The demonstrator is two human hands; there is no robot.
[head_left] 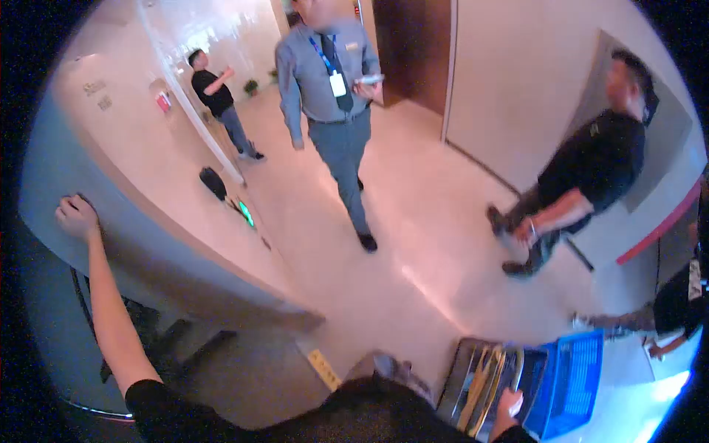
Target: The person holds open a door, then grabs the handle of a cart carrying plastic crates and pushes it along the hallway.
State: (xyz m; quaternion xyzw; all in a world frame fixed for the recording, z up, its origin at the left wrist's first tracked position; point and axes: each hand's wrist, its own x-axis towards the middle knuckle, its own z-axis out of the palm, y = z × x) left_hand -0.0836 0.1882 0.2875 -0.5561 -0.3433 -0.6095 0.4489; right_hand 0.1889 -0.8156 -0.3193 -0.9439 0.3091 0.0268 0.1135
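My left arm reaches up and out to the left. My left hand [76, 215] is at a large grey door-like panel [170, 251], fingers curled against it near a small dark spot. Low in the view, my right hand [509, 404] is closed beside a dark crate [450, 380] holding long tan strips [484, 376]. What its fingers grip is partly hidden; a small white patch shows at them. A blue plastic basket [576, 380] stands right against the dark crate.
A person in a grey shirt [325, 81] stands ahead, holding a phone-like device. One person in black [214, 92] is at the back left, another [598, 159] at the right. A further person's arm [668, 343] shows lower right. Yellow tape [323, 367] marks the floor.
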